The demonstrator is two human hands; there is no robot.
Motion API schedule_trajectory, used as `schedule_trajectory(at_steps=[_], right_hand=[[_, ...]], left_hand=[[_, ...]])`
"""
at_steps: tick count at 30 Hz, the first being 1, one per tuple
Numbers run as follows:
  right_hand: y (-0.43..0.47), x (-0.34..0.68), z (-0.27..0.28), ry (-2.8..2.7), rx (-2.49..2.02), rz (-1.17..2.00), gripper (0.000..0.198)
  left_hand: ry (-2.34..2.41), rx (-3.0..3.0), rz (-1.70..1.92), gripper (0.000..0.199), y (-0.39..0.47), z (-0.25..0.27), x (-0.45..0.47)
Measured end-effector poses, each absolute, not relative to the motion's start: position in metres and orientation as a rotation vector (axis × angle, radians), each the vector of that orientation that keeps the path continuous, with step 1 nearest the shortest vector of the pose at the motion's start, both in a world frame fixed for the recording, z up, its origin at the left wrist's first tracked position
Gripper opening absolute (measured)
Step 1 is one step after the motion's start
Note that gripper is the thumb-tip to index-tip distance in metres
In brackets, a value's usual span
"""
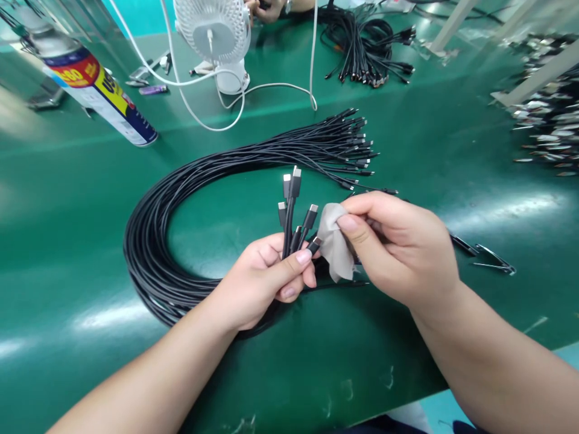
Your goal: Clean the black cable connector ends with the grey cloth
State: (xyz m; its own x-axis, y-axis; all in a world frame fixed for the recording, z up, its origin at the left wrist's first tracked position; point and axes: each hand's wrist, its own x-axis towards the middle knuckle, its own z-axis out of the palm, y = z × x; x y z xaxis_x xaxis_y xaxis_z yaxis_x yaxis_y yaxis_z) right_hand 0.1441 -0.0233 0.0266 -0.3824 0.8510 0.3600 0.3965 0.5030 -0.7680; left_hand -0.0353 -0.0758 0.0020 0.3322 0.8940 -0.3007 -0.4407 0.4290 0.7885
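My left hand [266, 274] is closed round several black USB cables [289, 226], their metal plugs sticking up above the fingers. One plug lies pinched under the thumb, pointing right. Between thumb and forefinger, my right hand [398, 247] pinches a small grey cloth [335, 244]. The cloth hangs right beside the plug at my left thumb; whether they touch I cannot tell. Behind and left of my hands, a large bundle of black cables [149, 241] curves in a U on the green table [452, 337], with its plug ends fanned out at the upper right.
A spray can [104, 90] stands at the upper left. Near it is a white fan [215, 33] with a looping white cord [271, 86]. Another cable bundle [362, 45] lies farther back, by a co-worker's hands [269, 9]. Tweezers [495, 259] rest at right, below piled connectors [552, 114].
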Motion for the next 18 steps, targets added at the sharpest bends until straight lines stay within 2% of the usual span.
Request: schedule_trajectory(at_steps=[6,11,14,18], right_hand=[[-0.018,0.142,0.029,-2.181,-0.827,1.07,0.012],[-0.011,0.149,0.032,-2.062,-0.895,1.605,0.005],[-0.007,0.152,0.026,-1.883,-0.868,1.891,0.01],[-0.007,0.144,0.015,-1.737,-0.929,1.933,0.013]], left_hand=[[0.774,0.662,0.945,0.021,-0.075,0.004,-0.035],[0.787,0.678,0.862,0.026,-0.076,0.005,-0.035],[0.831,0.729,0.819,0.029,-0.077,0.005,-0.034],[0.903,0.77,0.842,0.025,-0.077,0.005,-0.032]])
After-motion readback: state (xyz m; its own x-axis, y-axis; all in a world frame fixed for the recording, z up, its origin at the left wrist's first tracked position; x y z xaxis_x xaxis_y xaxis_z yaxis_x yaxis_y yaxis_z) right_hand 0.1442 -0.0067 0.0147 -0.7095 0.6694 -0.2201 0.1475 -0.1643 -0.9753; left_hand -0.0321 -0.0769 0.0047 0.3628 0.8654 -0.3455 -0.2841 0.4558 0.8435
